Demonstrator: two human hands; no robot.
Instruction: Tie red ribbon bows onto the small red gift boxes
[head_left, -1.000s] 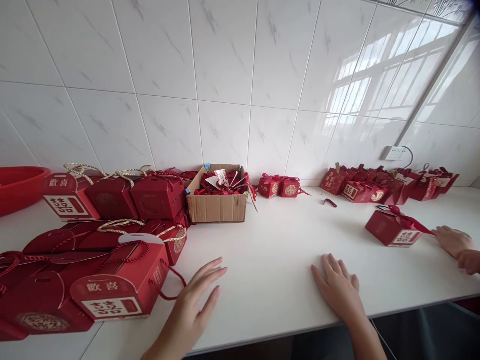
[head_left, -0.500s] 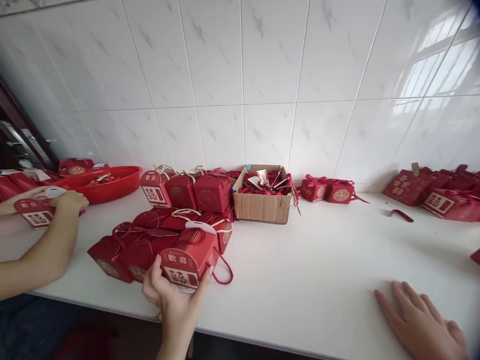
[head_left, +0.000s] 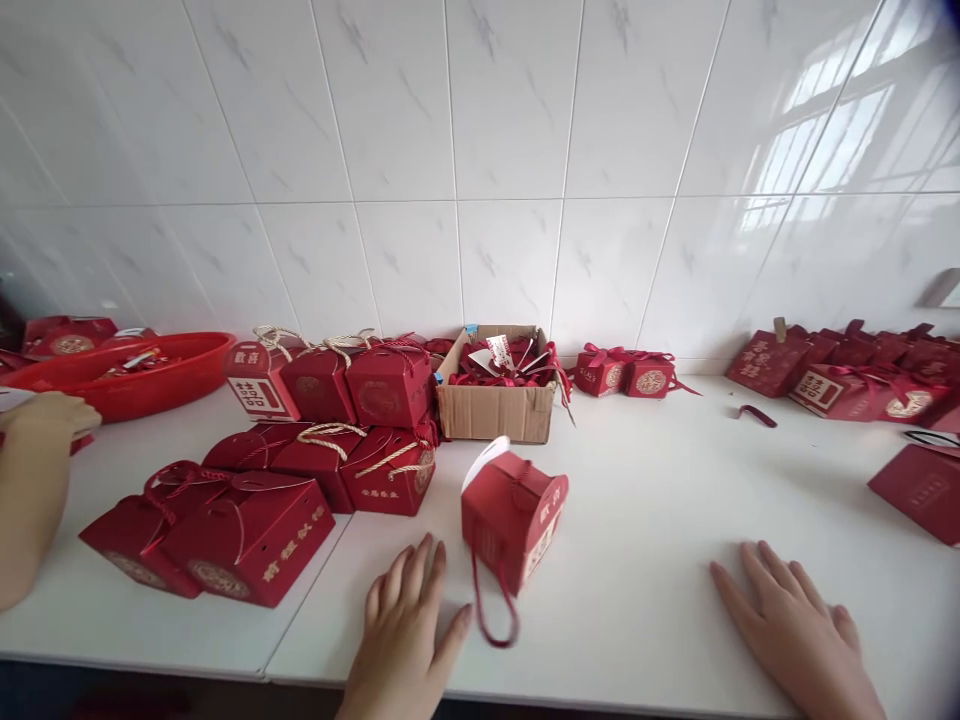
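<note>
A red gift box with a white tab on top and a dark red cord loop stands turned at an angle on the white table. Just left of it, my left hand rests on the table, fingers spread and holding nothing. My right hand lies flat on the table well to the right, also empty, its fingers apart. Left of my left hand sit two red gift boxes with cord handles, in front of a stack of several more red boxes.
Behind stands an open cardboard box filled with red ribbons and tags. Further right are two small ribbon-tied boxes, a ribbon scrap and several red boxes. At far left, another person's arm is near a red basin.
My left hand has let go of the red gift box, which now stands further right, apart from the stack and turned. My right hand stays flat. The view has shifted right.
</note>
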